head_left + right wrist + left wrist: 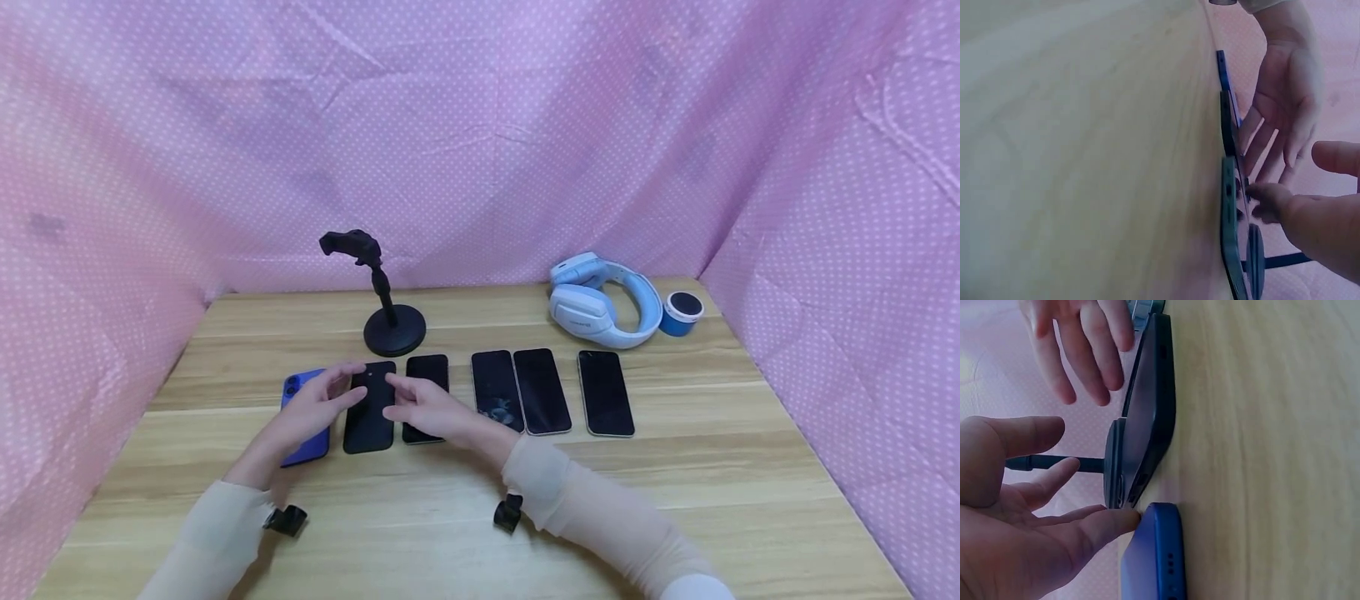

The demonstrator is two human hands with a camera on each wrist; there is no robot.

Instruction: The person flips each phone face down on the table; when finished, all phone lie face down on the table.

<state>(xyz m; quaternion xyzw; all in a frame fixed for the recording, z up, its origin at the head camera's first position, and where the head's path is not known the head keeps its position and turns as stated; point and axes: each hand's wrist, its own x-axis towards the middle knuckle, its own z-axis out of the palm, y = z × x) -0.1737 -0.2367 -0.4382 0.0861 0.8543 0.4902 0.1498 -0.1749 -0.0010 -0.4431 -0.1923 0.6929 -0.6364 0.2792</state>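
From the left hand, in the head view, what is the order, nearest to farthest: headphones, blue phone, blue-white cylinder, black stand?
1. Blue phone, partly covered by the left hand
2. Black stand, farther back
3. Headphones, right side
4. Blue-white cylinder, far right

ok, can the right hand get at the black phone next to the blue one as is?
Probably yes: the right hand is empty and close beside the black phone, whose near end lies uncovered. The left hand, close on the other side, might crowd it.

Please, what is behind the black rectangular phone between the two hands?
Behind this black rectangular phone stands a black round-based holder, then hangs pink white-dotted cloth. What the cloth covers cannot be seen.
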